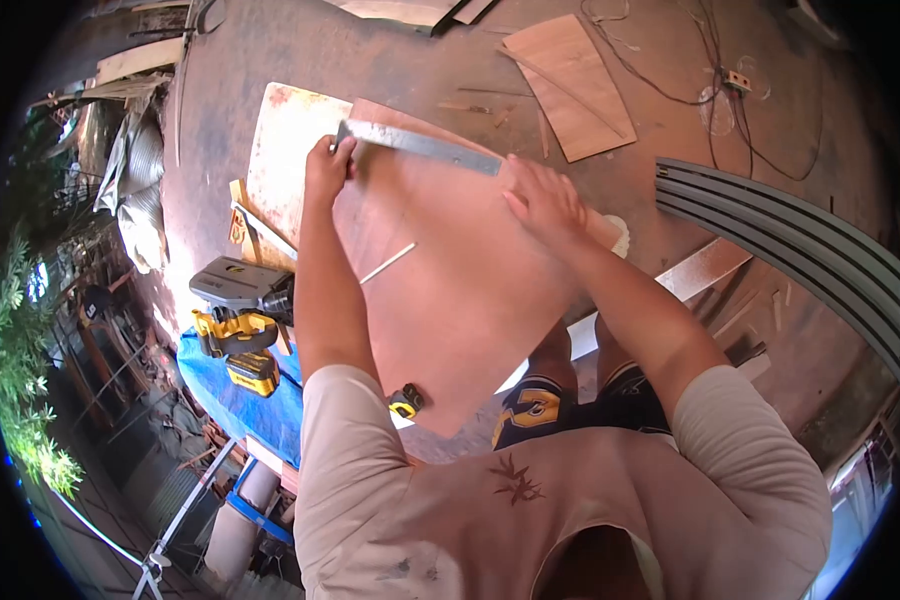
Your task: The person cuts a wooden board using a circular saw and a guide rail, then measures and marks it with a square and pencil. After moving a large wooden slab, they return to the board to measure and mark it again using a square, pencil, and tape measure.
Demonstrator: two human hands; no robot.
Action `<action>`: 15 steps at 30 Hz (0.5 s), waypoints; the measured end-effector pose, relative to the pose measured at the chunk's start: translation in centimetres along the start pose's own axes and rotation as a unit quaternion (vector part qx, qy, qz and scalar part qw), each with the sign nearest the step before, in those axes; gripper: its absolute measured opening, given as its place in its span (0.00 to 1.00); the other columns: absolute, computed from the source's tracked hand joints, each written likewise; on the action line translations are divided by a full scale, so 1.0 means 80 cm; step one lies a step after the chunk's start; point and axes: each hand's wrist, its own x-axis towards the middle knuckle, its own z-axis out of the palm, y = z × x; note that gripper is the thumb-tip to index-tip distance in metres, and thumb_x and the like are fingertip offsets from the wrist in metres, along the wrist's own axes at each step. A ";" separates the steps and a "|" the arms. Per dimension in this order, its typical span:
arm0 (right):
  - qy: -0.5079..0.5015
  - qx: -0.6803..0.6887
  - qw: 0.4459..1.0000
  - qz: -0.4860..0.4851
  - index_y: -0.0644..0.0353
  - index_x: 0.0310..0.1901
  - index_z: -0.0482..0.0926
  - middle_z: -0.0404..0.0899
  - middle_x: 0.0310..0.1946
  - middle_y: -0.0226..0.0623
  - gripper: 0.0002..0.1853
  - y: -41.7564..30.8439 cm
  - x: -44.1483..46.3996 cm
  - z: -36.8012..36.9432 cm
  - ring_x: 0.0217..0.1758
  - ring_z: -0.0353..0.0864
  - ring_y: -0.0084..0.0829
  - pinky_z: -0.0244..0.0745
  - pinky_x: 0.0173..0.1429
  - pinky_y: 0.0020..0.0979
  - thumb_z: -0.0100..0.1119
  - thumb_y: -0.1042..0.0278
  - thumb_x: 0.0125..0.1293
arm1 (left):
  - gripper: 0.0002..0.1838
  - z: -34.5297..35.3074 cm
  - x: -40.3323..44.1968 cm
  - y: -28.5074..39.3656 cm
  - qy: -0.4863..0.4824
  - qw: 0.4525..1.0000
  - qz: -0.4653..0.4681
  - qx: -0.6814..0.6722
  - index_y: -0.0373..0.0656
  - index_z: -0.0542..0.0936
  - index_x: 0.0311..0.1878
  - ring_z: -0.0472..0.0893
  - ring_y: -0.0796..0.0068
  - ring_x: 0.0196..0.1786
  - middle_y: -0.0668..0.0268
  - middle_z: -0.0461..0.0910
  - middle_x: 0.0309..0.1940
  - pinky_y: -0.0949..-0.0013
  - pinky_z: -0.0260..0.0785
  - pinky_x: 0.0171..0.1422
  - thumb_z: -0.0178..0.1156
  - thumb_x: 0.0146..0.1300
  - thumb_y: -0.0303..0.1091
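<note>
Left grip (331,172) pinching metal square (425,147) by its stock, near brown sheet (470,270)'s far-left corner. Blade across sheet: probably light, stiff, slick; stock best hold. Right grip (546,205), loosely spread, at sheet's right edge; blade contact unclear.

metal square (425,149) partly hidden by left hand (329,172), battery (254,374) lettering illegible

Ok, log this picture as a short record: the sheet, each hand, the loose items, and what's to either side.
Sheet: large reddish-brown sheet, lying flat
Left hand: gripping the dark end of a metal square
Right hand: on the sheet, by the square's other end
Loose items: thin white stick on the sheet; tape measure by its near-left edge
Left side: yellow-and-black power tool, blue tarp
Right side: grey ribbed panels
</note>
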 end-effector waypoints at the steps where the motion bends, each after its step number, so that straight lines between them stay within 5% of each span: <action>1: -0.009 -0.015 1.000 0.008 0.49 0.70 0.64 0.70 0.63 0.34 0.33 0.000 0.002 -0.002 0.67 0.68 0.37 0.62 0.69 0.48 0.59 0.55 0.64 | 0.18 0.003 0.022 0.000 0.066 0.991 0.035 0.107 0.37 0.79 0.39 0.78 0.64 0.24 0.60 0.80 0.23 0.66 0.71 0.32 0.60 0.69 0.46; 2: -0.019 -0.030 0.999 0.019 0.48 0.69 0.64 0.71 0.62 0.33 0.32 -0.001 -0.002 -0.001 0.65 0.69 0.37 0.63 0.68 0.48 0.58 0.53 0.65 | 0.19 0.010 0.034 -0.003 0.127 0.966 0.069 0.213 0.38 0.80 0.41 0.80 0.57 0.28 0.57 0.82 0.26 0.61 0.74 0.37 0.62 0.67 0.48; 5: -0.010 -0.109 0.994 0.024 0.48 0.69 0.65 0.72 0.59 0.34 0.31 -0.002 0.001 0.005 0.62 0.70 0.38 0.64 0.67 0.48 0.57 0.52 0.65 | 0.19 0.035 0.059 -0.011 0.228 0.952 0.076 0.190 0.42 0.82 0.46 0.80 0.47 0.42 0.54 0.83 0.37 0.55 0.73 0.50 0.63 0.64 0.49; 9: -0.019 -0.124 0.991 0.037 0.48 0.68 0.65 0.73 0.59 0.34 0.30 -0.008 0.004 0.002 0.62 0.71 0.38 0.64 0.66 0.48 0.56 0.52 0.66 | 0.20 0.061 0.065 -0.017 0.282 0.945 0.026 0.163 0.44 0.83 0.52 0.79 0.51 0.51 0.54 0.81 0.46 0.55 0.71 0.55 0.60 0.67 0.50; 15: -0.015 -0.146 0.989 0.024 0.49 0.66 0.66 0.74 0.52 0.35 0.30 -0.007 0.007 -0.001 0.57 0.73 0.38 0.67 0.60 0.44 0.58 0.53 0.63 | 0.21 0.077 0.061 -0.007 0.333 0.924 0.062 0.175 0.48 0.83 0.54 0.77 0.53 0.51 0.56 0.81 0.45 0.51 0.67 0.59 0.60 0.65 0.51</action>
